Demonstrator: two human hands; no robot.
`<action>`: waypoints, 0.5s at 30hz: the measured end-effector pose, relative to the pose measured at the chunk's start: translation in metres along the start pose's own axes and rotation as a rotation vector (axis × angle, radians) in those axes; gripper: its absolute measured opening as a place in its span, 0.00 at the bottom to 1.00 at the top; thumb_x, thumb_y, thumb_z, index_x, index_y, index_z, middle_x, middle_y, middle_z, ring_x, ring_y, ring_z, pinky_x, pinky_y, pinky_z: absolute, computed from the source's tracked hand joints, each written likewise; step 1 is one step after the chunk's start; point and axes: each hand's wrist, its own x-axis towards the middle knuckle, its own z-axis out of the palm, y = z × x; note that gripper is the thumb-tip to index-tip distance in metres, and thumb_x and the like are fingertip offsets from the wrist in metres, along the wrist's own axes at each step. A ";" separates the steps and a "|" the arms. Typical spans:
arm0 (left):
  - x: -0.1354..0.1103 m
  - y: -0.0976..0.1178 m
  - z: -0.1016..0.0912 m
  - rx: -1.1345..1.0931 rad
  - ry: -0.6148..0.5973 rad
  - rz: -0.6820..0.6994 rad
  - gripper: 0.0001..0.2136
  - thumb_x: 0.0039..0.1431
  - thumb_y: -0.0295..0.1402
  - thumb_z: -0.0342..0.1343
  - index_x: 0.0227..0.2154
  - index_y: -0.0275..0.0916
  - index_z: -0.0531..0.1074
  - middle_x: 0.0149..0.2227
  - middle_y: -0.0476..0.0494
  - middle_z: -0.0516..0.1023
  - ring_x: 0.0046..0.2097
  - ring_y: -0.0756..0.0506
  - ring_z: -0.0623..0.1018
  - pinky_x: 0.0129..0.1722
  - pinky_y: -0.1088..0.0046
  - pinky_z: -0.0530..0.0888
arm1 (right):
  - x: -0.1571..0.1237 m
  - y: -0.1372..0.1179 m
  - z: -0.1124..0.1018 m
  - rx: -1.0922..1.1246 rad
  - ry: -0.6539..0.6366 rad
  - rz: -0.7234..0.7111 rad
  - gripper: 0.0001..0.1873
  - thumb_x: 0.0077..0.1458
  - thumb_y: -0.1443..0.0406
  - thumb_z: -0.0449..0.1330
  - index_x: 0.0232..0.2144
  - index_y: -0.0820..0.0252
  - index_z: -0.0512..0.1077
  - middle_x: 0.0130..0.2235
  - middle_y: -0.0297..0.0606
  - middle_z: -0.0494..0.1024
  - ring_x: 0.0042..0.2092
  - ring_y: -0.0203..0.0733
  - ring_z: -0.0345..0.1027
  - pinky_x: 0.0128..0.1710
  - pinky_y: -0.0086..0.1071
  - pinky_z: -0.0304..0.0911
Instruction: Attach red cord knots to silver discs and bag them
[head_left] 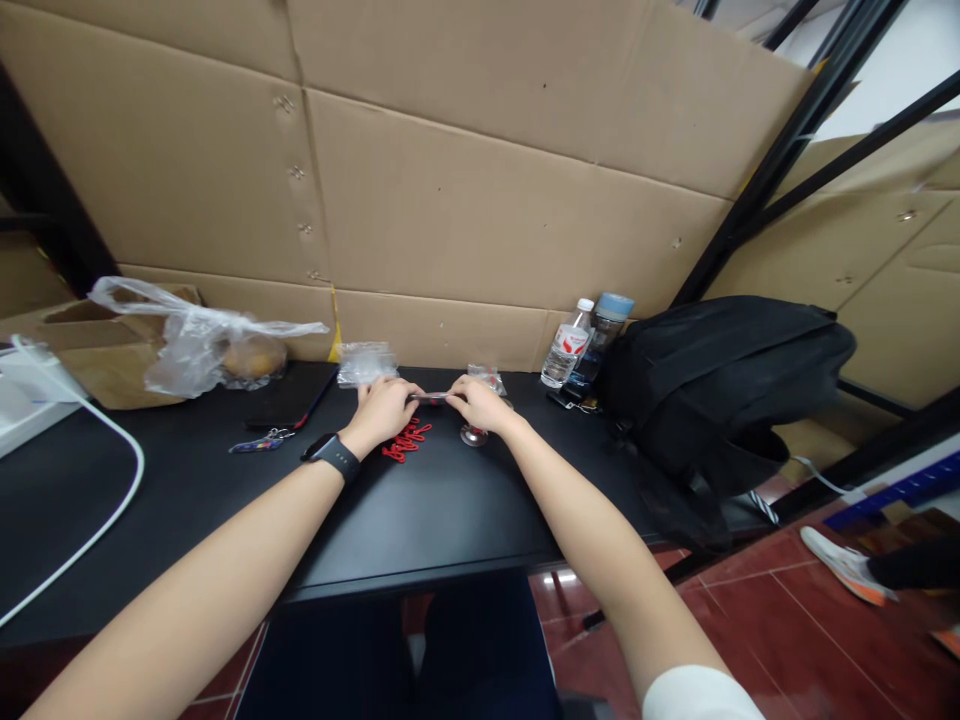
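Note:
My left hand (384, 410) and my right hand (480, 404) meet over the far part of the black table (435, 500). Both pinch the ends of a short dark strip (429, 398) stretched between them; I cannot name it. A black watch (332, 456) sits on my left wrist. Under my left hand lies a heap of red cords (406, 441). A small shiny round piece (474, 435) rests just below my right hand. Small clear bags (365, 362) lie behind the hands, against the wall.
Cardboard lines the wall behind. A crumpled plastic bag (196, 340) over a cardboard box is at back left, with a white cable (120, 500) and keys (259, 441) nearby. Two bottles (568, 343) and a black backpack (720, 385) stand right. Another person's shoe (844, 565) is on the red floor.

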 end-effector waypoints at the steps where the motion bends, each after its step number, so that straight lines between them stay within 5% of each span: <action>1: 0.000 0.000 -0.001 -0.001 0.011 -0.014 0.12 0.64 0.36 0.52 0.43 0.48 0.80 0.48 0.42 0.82 0.55 0.33 0.72 0.54 0.51 0.61 | 0.000 -0.001 -0.002 0.017 0.005 0.007 0.11 0.66 0.66 0.58 0.39 0.65 0.80 0.42 0.45 0.79 0.44 0.42 0.71 0.49 0.32 0.62; 7: 0.002 0.006 -0.009 -0.167 0.024 -0.126 0.12 0.64 0.40 0.53 0.41 0.44 0.79 0.42 0.43 0.85 0.50 0.36 0.79 0.52 0.56 0.64 | 0.000 -0.001 -0.004 0.316 0.014 0.120 0.14 0.66 0.61 0.55 0.36 0.64 0.78 0.31 0.37 0.79 0.34 0.38 0.71 0.37 0.30 0.62; 11: 0.003 0.008 -0.012 -0.252 0.025 -0.188 0.12 0.63 0.40 0.53 0.41 0.44 0.79 0.42 0.45 0.85 0.47 0.39 0.81 0.49 0.60 0.67 | 0.000 -0.002 0.000 0.691 -0.006 0.214 0.11 0.56 0.60 0.65 0.37 0.63 0.76 0.29 0.34 0.78 0.32 0.37 0.71 0.35 0.29 0.65; 15: 0.003 0.009 -0.012 -0.295 -0.023 -0.164 0.12 0.63 0.37 0.53 0.44 0.43 0.79 0.42 0.45 0.85 0.44 0.40 0.81 0.47 0.63 0.70 | -0.001 -0.003 0.003 0.764 0.026 0.254 0.12 0.48 0.61 0.70 0.32 0.63 0.76 0.28 0.35 0.79 0.30 0.37 0.71 0.33 0.29 0.65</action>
